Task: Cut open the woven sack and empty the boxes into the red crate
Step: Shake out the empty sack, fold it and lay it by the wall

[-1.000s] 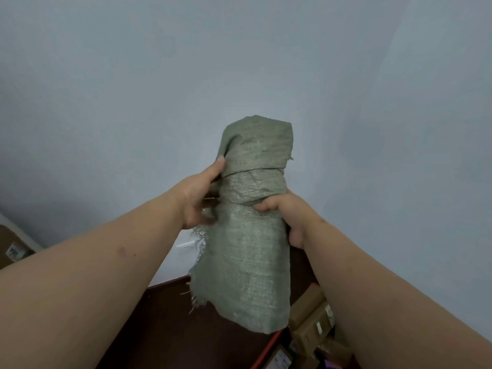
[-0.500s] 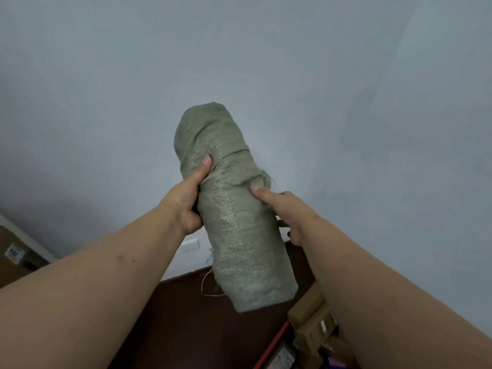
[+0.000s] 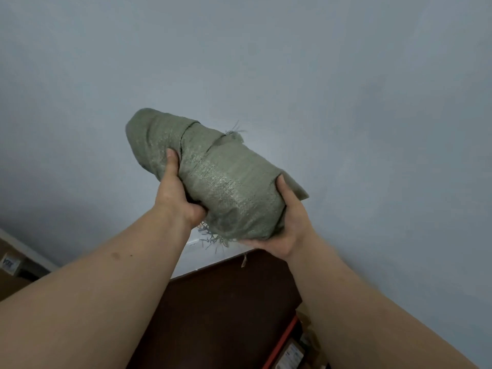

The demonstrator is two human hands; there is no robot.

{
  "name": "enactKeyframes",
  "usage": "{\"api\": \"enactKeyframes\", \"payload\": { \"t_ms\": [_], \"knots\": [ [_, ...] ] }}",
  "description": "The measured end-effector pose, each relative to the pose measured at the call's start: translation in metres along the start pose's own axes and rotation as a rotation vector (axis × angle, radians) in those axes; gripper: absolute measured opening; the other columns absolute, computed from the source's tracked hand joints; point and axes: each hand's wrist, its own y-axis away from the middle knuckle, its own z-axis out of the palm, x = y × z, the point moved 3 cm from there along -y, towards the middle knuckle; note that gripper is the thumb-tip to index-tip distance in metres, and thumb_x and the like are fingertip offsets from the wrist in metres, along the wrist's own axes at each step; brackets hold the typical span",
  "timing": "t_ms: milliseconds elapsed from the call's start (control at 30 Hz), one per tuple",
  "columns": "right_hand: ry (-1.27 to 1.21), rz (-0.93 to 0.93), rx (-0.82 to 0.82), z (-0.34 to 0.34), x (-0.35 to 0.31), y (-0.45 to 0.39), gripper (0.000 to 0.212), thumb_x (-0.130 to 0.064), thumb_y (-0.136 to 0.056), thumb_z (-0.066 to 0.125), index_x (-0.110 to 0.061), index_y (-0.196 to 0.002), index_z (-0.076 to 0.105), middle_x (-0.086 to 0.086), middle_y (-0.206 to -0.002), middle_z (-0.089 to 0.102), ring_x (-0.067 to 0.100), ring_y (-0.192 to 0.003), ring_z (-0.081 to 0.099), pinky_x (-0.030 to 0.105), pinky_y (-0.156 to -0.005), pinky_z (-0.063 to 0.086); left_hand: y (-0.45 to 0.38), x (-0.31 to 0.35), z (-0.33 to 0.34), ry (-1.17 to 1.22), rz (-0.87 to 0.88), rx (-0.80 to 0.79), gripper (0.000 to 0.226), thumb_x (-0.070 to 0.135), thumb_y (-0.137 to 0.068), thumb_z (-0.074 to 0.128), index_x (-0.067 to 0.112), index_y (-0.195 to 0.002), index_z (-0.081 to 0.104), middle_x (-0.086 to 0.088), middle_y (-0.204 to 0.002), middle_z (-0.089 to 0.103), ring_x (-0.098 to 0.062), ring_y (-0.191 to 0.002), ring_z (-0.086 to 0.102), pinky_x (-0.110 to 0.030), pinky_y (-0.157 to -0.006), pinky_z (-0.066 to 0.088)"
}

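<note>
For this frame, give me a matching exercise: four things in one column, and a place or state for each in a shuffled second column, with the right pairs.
Things
1. woven sack
2. left hand
3. right hand
4. red crate

Places or states
A. cups the lower end from beneath, by the frayed threads
B. only its rim shows, at the bottom edge, with boxes beside it
C. rolled into a bundle, held up against the wall
D. thumb pressed up along the near side

Pairs: 1-C, 2-D, 3-A, 4-B
</note>
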Motion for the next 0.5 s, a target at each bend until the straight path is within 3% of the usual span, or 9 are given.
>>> {"api": "enactKeyframes", "payload": {
  "t_ms": [167, 267, 400, 500],
  "knots": [
    [-0.040, -0.193, 0.008, 0.005, -0.006, -0.020, 0.040, -0.043, -0.082, 0.067, -0.021, -0.115, 0.065, 0.013, -0.116, 0.069, 0.039, -0.107, 0.064, 0.058, -0.091, 0.050, -0.023, -0.010, -0.036, -0.140, -0.231, -0.062, 0.085, 0.076, -0.056, 0.070, 0.019, -0.119, 0.064, -0.013, -0.118, 0.069, -0.039, -0.108, 0.064, -0.059, -0.094, 0.048],
    [-0.013, -0.247, 0.050, -0.004, -0.009, -0.036, 0.020, -0.025, -0.090, 0.058, -0.016, -0.106, 0.066, 0.012, -0.100, 0.073, 0.034, -0.094, 0.067, 0.044, -0.077, 0.056, -0.038, -0.018, -0.064, -0.276, -0.283, -0.025, 0.081, 0.077, -0.060, 0.067, 0.025, -0.121, 0.063, -0.007, -0.122, 0.065, -0.030, -0.111, 0.059, -0.057, -0.098, 0.045],
    [0.090, -0.200, 0.143, -0.036, -0.006, -0.059, 0.023, -0.012, -0.090, 0.049, -0.013, -0.108, 0.065, 0.013, -0.097, 0.070, 0.035, -0.088, 0.066, 0.047, -0.080, 0.054, -0.063, -0.027, -0.095, -0.206, -0.275, 0.017, 0.076, 0.065, -0.065, 0.071, 0.024, -0.127, 0.058, -0.008, -0.127, 0.064, -0.031, -0.114, 0.060, -0.060, -0.102, 0.040],
    [0.160, -0.111, 0.218, -0.068, -0.008, -0.076, 0.023, -0.010, -0.087, 0.045, -0.011, -0.099, 0.065, 0.012, -0.083, 0.070, 0.033, -0.080, 0.065, 0.043, -0.075, 0.053, -0.083, -0.028, -0.112, -0.189, -0.236, 0.005, 0.078, 0.075, -0.064, 0.062, 0.028, -0.126, 0.060, -0.009, -0.124, 0.068, -0.034, -0.116, 0.061, -0.065, -0.091, 0.046]
  ]
}}
